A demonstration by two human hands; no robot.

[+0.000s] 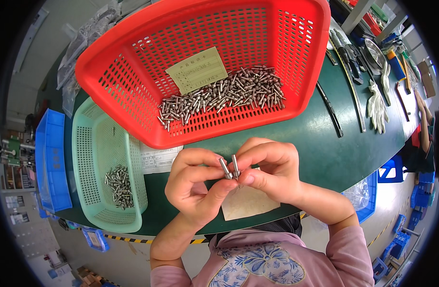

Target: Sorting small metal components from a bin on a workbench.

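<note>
- While both hands meet over the dark green table [320,148], the left hand [193,184] pinches a short silver metal pin [225,169] between thumb and fingertips.
- The right hand [270,170] is clamped on a second silver pin [235,166], upright, just beside the first.
- Under the hands lies a tan paper sheet [248,203].
- Behind them, a tilted red plastic mesh basket [133,62] holds a heap of similar pins [224,95] and a pale paper card [196,70].
- At left, a light green mesh basket [92,138] holds a smaller pile of pins [119,185], beside a blue plastic bin [51,158].
</note>
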